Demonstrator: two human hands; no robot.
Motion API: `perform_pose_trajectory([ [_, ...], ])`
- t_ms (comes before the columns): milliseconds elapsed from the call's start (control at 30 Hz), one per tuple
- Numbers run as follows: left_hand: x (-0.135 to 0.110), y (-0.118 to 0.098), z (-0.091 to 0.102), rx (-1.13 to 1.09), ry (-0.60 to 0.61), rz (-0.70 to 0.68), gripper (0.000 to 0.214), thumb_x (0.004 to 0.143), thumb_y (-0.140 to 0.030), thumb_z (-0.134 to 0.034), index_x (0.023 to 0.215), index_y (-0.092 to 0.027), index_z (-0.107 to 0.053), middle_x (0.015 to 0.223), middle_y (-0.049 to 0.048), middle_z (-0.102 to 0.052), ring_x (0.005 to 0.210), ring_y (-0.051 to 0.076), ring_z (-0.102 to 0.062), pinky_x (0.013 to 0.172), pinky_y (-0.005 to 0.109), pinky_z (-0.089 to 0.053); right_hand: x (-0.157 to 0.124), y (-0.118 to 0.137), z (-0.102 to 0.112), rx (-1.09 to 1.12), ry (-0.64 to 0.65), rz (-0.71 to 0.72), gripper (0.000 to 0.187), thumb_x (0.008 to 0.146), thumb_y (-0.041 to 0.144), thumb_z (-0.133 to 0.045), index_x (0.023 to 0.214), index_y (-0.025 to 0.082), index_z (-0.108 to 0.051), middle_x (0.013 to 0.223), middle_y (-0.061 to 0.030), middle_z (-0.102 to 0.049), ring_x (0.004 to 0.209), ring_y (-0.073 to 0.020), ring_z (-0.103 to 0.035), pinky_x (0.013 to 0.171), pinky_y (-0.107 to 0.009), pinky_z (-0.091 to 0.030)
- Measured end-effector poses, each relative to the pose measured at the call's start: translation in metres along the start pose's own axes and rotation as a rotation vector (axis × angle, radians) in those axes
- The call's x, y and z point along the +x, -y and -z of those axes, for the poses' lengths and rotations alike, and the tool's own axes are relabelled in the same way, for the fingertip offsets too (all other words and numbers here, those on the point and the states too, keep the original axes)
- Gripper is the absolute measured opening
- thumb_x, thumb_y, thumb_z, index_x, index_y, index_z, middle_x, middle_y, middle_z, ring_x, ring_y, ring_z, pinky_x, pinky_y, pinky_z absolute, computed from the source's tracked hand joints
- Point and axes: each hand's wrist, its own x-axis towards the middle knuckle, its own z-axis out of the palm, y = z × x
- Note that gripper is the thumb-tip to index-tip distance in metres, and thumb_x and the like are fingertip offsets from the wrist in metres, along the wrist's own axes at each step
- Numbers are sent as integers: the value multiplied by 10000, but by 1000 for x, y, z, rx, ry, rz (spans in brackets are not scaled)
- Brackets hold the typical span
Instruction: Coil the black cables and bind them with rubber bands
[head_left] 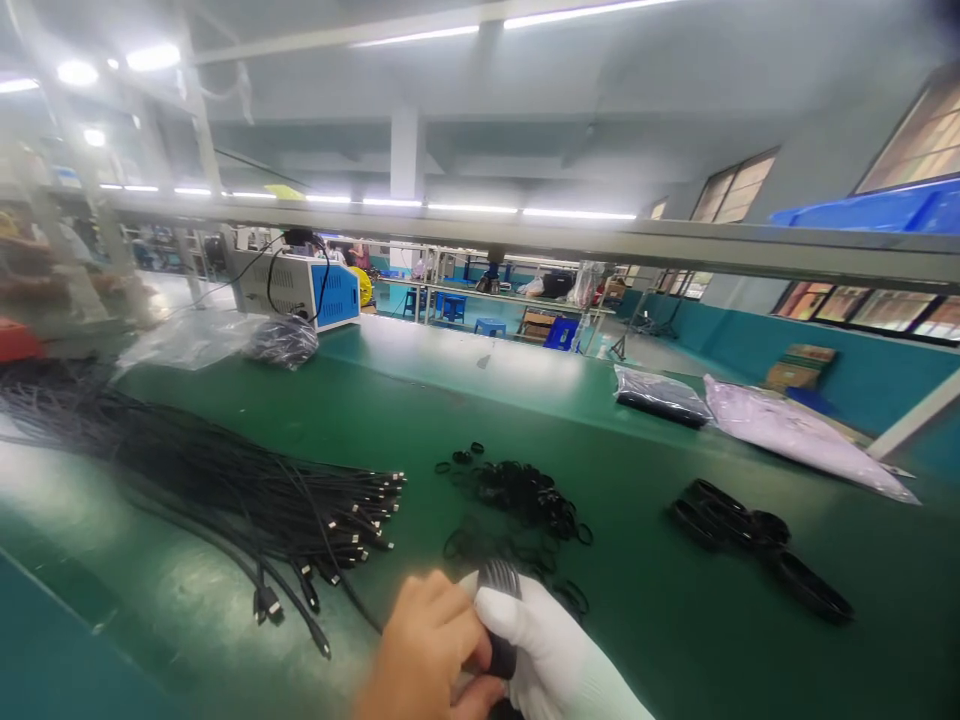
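My bare left hand (pixel 424 650) and my white-gloved right hand (pixel 547 655) meet at the bottom edge of the view, both closed around a coiled black cable (pixel 499 600) whose loops stick up between them. Just beyond them a scatter of small black rubber bands (pixel 525 500) lies on the green table (pixel 652 600). A large bundle of loose black cables (pixel 225 480) with metal plugs fans out to the left of my hands.
Several coiled, bound cables (pixel 750 540) lie to the right. Plastic bags (pixel 795 430) and a dark packet (pixel 660 395) sit at the far right. A white and blue machine (pixel 300 285) stands at the back left beside a bagged cable pile (pixel 281 340).
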Motion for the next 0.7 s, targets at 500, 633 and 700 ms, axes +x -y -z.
perform_pose_trajectory([
  [500, 17, 4, 15, -73, -106, 216, 146, 692, -91, -492, 711, -187, -601, 672, -20, -613, 636, 137, -548, 577, 214, -364, 0, 2, 6, -322, -7, -319, 397, 650, 262, -707, 1002, 131, -581, 704, -24, -599, 664, -148, -572, 623, -249, -447],
  [633, 18, 4, 13, -95, -100, 226, 144, 687, -94, -493, 703, -190, -599, 670, -22, -623, 625, 136, -557, 566, 213, -366, 1, 1, 9, -350, -40, -309, 397, 654, 294, -711, 995, 136, -584, 680, -23, -607, 637, -144, -567, 635, -265, -456],
  [700, 20, 4, 11, -106, -94, 242, 146, 673, -89, -492, 693, -190, -595, 653, -28, -620, 609, 132, -553, 551, 211, -361, 2, 0, 7, -337, -57, -318, 411, 641, 295, -717, 995, 134, -584, 657, -19, -606, 608, -139, -566, 604, -251, -451],
])
